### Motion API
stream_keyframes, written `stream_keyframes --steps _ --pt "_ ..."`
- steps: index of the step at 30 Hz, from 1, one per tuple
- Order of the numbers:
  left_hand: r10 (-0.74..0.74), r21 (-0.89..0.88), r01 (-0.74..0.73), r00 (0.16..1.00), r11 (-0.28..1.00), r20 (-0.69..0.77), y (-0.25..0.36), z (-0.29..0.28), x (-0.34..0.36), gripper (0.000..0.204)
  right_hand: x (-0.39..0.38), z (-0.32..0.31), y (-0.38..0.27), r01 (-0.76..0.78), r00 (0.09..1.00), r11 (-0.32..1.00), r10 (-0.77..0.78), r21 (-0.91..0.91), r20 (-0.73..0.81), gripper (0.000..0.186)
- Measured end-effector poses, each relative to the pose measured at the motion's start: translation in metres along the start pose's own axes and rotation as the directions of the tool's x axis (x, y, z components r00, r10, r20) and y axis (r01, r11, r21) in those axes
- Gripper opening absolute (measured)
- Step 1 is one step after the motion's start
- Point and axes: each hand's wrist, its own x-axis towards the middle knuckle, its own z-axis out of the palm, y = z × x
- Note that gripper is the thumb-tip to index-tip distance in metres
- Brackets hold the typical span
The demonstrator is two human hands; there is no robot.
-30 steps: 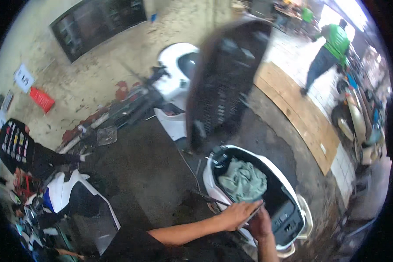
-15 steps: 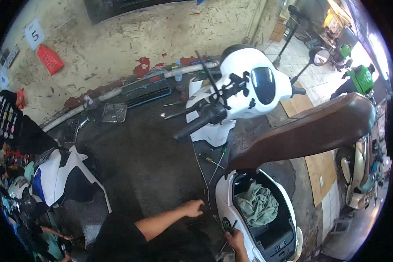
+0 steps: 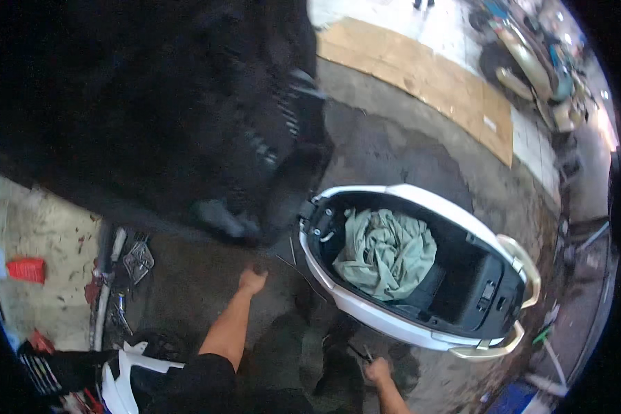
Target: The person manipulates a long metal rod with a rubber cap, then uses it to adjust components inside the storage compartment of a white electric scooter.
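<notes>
The dark underside of the raised seat (image 3: 159,103) looms large at upper left, very close. Below it my left hand (image 3: 253,279) reaches out over the dark floor (image 3: 207,283), left of the white scooter's open storage compartment (image 3: 469,283); its fingers look loosely apart, with nothing visible in them. My right hand (image 3: 377,369) is closed on a dark slim tool (image 3: 362,355), just below the scooter body. A crumpled pale green cloth (image 3: 386,255) lies inside the compartment. Gold grab handles (image 3: 528,269) stick out at its rear end.
Cardboard (image 3: 421,65) lies on white tiles behind, with parked motorbikes (image 3: 531,76) at upper right. At left, loose metal parts (image 3: 138,262) lie by a pipe (image 3: 103,317) along the wall (image 3: 55,234). A white fairing (image 3: 124,379) and a co-worker's dark sleeve (image 3: 41,372) show at lower left.
My view has swung and tilted, so the seat now covers much of the upper left. Both hands, together a second ago, are apart, the right one still holding the tool.
</notes>
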Motion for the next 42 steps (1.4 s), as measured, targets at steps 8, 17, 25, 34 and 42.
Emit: stream_keyframes --steps 8,17,25,34,42 --pt "0.112 0.196 -0.094 0.991 0.976 -0.079 -0.037 0.055 0.142 0.058 0.000 0.114 0.140 -0.279 0.930 0.867 0.351 0.413 -0.107 0.023" --pt "-0.049 0.025 0.051 0.995 0.998 -0.081 -0.082 0.107 0.151 0.051 -0.007 0.186 0.128 -0.365 0.874 0.699 0.485 0.615 -0.032 0.022" --pt "-0.117 -0.119 0.110 0.991 0.987 -0.056 -0.099 0.143 0.100 0.046 0.014 0.154 0.087 -0.310 0.917 0.631 0.396 0.712 0.048 0.019" --pt "-0.125 -0.184 0.120 0.992 0.976 -0.017 -0.086 0.173 0.087 0.040 0.014 0.123 0.023 -0.323 0.864 0.563 0.504 0.761 -0.006 0.022" --pt "-0.090 -0.188 0.092 0.996 0.978 0.019 -0.058 0.189 0.105 0.035 0.015 0.206 0.087 -0.187 0.920 0.809 0.343 0.558 -0.188 0.026"
